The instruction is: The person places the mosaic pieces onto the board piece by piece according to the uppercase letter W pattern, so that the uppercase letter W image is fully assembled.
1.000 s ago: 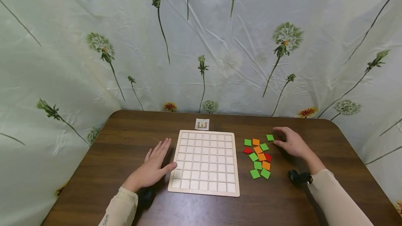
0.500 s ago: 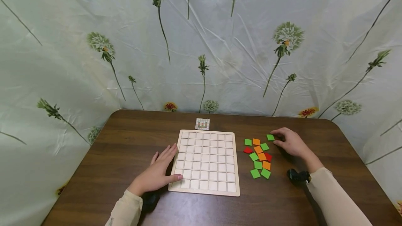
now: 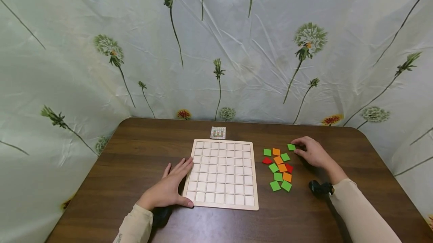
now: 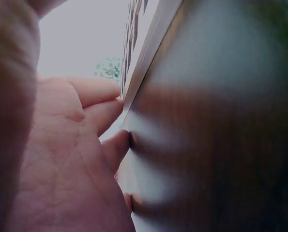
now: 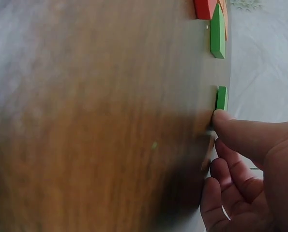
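Observation:
A pale wooden grid board (image 3: pixel 221 173) lies flat on the table. My left hand (image 3: pixel 165 189) is at its left side, fingers extended, with fingertips on the left edge and the thumb at the near left corner. In the left wrist view some fingertips (image 4: pixel 115 145) reach the tabletop beside the board's side. My right hand (image 3: pixel 314 154) pinches a green square tile (image 3: pixel 291 147) between thumb and index finger, the tile still low at the table. The right wrist view has the thumb (image 5: pixel 231 126) against the green tile's end; the index fingertip's contact is hidden there.
Between the board and my right hand lie loose green, orange (image 3: pixel 282 168) and red tiles (image 3: pixel 267 160). A small printed pattern card (image 3: pixel 218 133) sits behind the board. Floral fabric (image 3: pixel 250 55) hangs behind the brown table (image 3: pixel 152 138).
My left hand has shifted right onto the board's edge, its thumb now down at the near corner. My right index finger has come around the green tile. The board and other tiles stayed put.

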Tool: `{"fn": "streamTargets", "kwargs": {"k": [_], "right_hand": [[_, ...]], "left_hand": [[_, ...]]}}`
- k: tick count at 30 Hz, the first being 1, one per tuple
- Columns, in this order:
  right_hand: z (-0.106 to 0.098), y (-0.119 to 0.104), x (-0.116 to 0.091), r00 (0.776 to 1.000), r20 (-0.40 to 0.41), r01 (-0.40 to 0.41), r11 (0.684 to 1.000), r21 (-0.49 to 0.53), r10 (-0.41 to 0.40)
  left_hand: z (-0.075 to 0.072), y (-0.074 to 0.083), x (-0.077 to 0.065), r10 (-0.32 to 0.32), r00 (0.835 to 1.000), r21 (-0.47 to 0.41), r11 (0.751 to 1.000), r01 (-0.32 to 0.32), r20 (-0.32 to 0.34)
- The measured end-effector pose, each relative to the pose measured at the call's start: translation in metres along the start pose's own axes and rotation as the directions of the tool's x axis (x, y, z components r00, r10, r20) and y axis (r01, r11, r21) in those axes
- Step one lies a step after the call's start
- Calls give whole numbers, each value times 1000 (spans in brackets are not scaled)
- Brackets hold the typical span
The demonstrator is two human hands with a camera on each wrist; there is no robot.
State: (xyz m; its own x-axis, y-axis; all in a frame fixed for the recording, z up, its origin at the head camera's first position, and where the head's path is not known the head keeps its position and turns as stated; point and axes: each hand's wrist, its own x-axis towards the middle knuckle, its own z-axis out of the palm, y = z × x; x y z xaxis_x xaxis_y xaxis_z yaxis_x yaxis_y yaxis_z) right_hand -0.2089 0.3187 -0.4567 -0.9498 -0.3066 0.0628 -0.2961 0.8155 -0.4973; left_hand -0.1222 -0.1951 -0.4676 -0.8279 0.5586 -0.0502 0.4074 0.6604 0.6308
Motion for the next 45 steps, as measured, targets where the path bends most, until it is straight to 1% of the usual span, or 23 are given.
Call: {"fn": "streamTargets", "kwargs": {"k": [11,17,22,29,33,41,45], "right_hand": [[2,-4,-1,999,-13,-49,999,22,49],[2,-17,-4,998,-53,-26,999,25,28],[1,-30,-5,997,-81,19,999,51,-15],[2,-51,-5,993,-104,68,994,89,-58],[6,-61,-5,989,-122,90,992,90,-78],[16,-79,-3,988,-131,99,991,89,-87],[22,-88,-3,988,-124,101,989,110,-87]], "left_hand": [[1,-4,0,-47,999,22,999,47,-9],[2,-5,1,-44,999,20,999,45,-18],[3,-6,1,-52,999,18,998,53,-13],[2,-6,1,-46,999,13,999,47,-10],[2,-6,1,-46,999,18,999,46,-10],[2,-4,0,-52,999,6,999,52,-5],[2,-4,0,-51,999,6,999,51,-8]]}}
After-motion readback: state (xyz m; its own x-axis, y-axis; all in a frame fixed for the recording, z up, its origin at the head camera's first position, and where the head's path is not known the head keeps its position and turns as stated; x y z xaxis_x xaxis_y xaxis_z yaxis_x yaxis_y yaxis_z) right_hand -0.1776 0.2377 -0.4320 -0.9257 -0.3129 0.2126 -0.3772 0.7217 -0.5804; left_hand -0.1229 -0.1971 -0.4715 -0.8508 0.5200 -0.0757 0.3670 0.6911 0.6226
